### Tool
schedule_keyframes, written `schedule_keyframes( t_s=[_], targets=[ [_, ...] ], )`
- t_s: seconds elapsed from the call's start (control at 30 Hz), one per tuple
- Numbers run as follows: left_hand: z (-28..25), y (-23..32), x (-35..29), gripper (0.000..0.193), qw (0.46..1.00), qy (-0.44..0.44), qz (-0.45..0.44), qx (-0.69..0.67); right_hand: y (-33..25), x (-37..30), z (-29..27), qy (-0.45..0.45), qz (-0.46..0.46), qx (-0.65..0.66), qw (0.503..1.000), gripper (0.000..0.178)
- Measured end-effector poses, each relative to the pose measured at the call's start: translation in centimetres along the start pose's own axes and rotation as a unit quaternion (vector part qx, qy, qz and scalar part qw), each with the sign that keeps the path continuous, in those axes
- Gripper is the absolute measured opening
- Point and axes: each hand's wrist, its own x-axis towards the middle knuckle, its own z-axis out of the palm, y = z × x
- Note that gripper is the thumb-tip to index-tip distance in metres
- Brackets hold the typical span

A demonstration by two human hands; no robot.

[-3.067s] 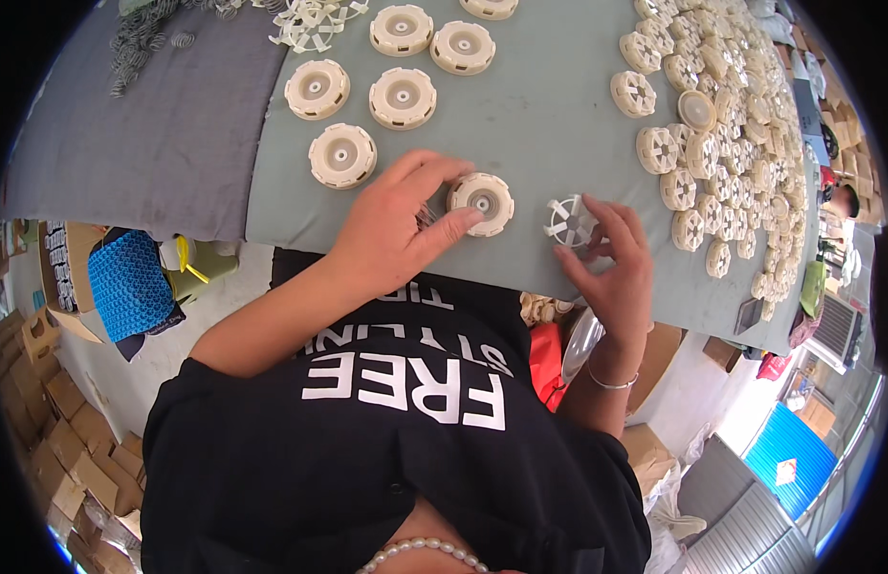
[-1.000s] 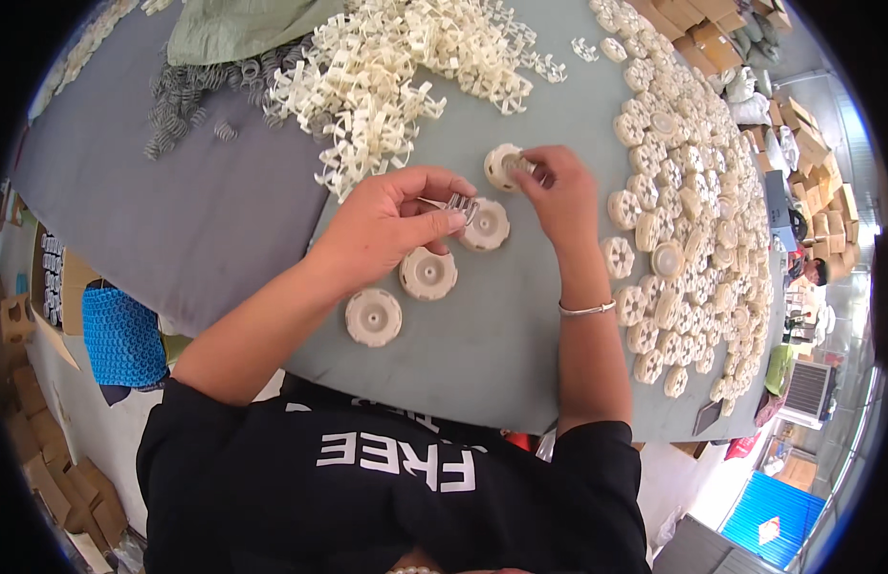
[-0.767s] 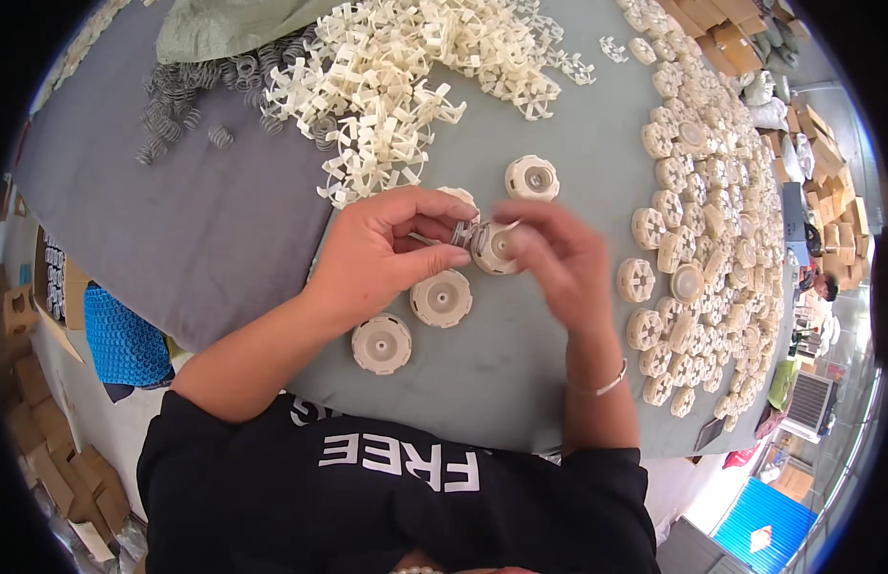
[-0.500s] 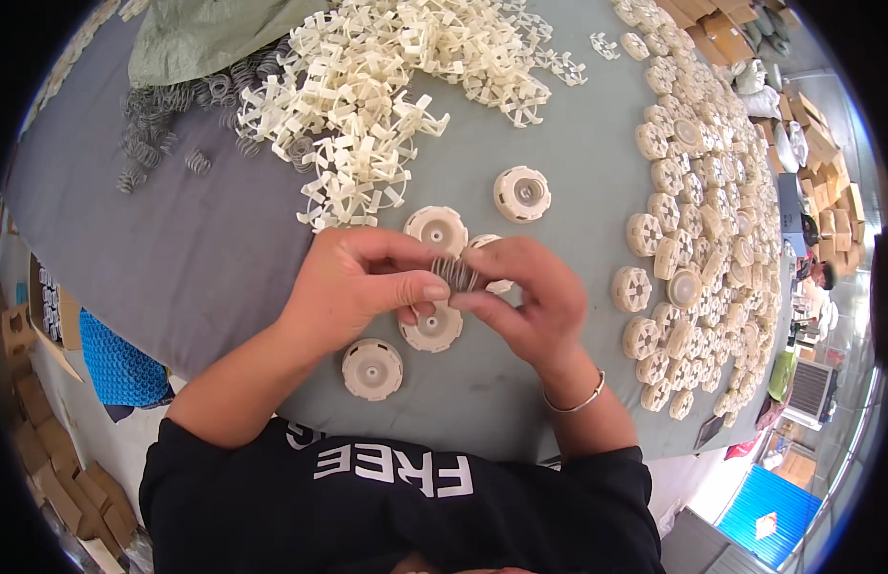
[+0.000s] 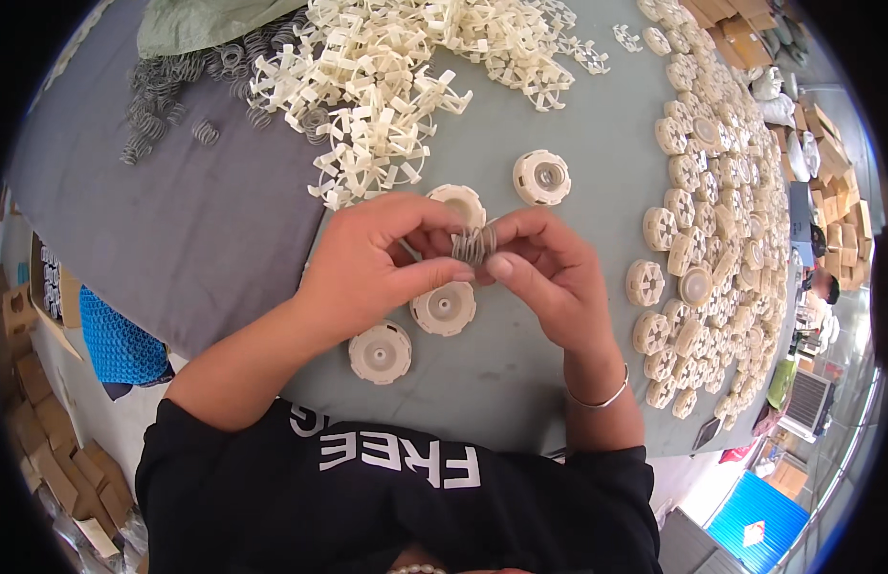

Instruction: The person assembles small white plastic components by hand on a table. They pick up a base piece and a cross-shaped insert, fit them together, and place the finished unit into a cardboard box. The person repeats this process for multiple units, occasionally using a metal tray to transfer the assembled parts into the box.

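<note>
Over the grey table cover, my left hand (image 5: 372,253) and my right hand (image 5: 559,282) meet at a metal coil spring (image 5: 472,245). The fingers and thumb of each hand are closed on it, the left on one end and the right on the other. The fingertips partly hide the coils, so I cannot tell if it is one spring or several tangled together. Beneath and near my hands lie cream round plastic housings: one partly covered housing (image 5: 457,201), a housing (image 5: 444,307) and a nearer housing (image 5: 380,352). Farther right, another housing (image 5: 542,178) has a coil in its centre.
A heap of cream pronged plastic clips (image 5: 386,86) covers the far middle. Left of it, loose springs (image 5: 166,96) spill from under a green sack (image 5: 200,24). Many assembled round housings (image 5: 716,230) crowd the right side. A person (image 5: 826,287) is at the far right, beside cardboard boxes.
My hands and the spring have shifted slightly right and away from me in the picture, and the view has moved a little. Both hands still grip the spring.
</note>
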Motion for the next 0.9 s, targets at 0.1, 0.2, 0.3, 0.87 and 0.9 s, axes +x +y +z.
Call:
schedule_keyframes(
  t_s=[0.1,0.2,0.3,0.87,0.9],
  targets=[
    [0.1,-0.1,0.0,0.031,0.985,0.021,0.118,0.128,1.0,0.3,-1.3,-0.009,-0.055,-0.061,0.997,0.02],
    [-0.7,-0.1,0.0,0.029,0.986,-0.046,0.066,0.144,0.7,0.5,-0.9,0.027,-0.201,-0.143,0.969,0.019],
    [-0.8,0.0,-0.1,0.03,0.988,-0.112,-0.097,-0.031,-2.3,0.4,-0.6,0.051,-0.214,-0.311,0.925,0.019],
    [-1.4,0.6,0.2,0.033,0.951,-0.147,-0.152,-0.227,-1.6,0.1,0.0,-0.028,-0.215,-0.325,0.921,0.037],
    [-1.6,1.1,0.3,0.031,0.959,-0.143,-0.136,-0.204,-1.7,0.0,0.1,-0.013,-0.217,-0.29,0.932,0.036]
  ],
)
